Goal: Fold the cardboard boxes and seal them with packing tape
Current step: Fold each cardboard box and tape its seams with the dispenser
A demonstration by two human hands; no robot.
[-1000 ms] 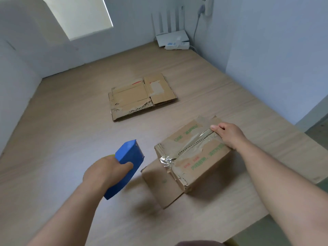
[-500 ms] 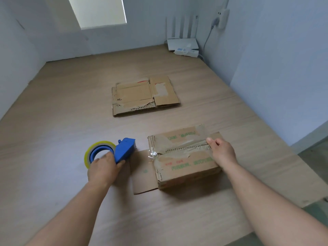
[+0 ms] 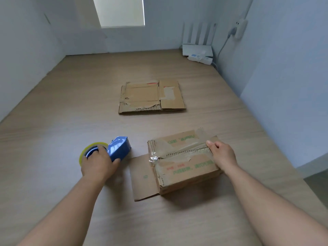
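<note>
Head view: the left hand (image 3: 97, 167) curls its fingers around the blue tape dispenser (image 3: 119, 150) on the bench (image 3: 53, 139). Beside it, the right hand (image 3: 222, 155) grips the folded cardboard box (image 3: 184, 169) at its seam end. This worn cardboard looks light and bendable, so hold it near the corners.

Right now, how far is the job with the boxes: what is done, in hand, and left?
Done: the near box is folded, with wrinkled tape along its top seam. In hand: the right hand holds that box's end; the left hand grips the tape dispenser. Left: the side flap lies open, and the second box is flat.
</note>
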